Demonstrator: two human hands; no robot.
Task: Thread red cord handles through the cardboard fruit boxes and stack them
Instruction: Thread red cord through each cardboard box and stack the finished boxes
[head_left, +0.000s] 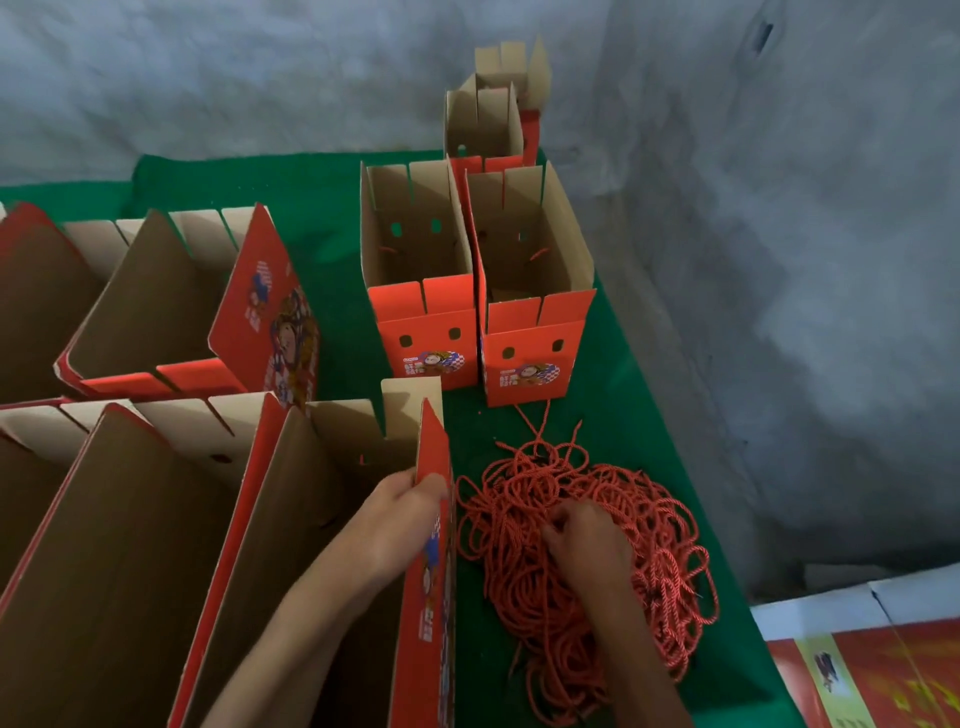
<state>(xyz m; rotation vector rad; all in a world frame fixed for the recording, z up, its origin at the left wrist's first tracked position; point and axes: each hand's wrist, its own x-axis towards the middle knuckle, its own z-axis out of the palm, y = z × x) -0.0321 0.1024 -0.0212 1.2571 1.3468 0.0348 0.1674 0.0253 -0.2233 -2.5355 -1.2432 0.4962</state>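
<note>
A tangled pile of red cords (613, 551) lies on the green cloth at the lower right. My right hand (584, 540) reaches down into the pile, fingers curled among the cords. My left hand (400, 512) grips the top edge of the red printed wall of an open cardboard fruit box (311, 545) just left of the pile. Two upright red boxes (423, 332) (530, 358) stand behind the pile, with short red cord pieces showing through holes inside them. Behind them more boxes (485, 124) stand stacked one inside another.
Several more open boxes (156, 312) lean in rows at the left on the green-covered table (322, 208). A flat printed carton (862, 670) lies off the table at the lower right. A grey concrete wall runs behind and to the right.
</note>
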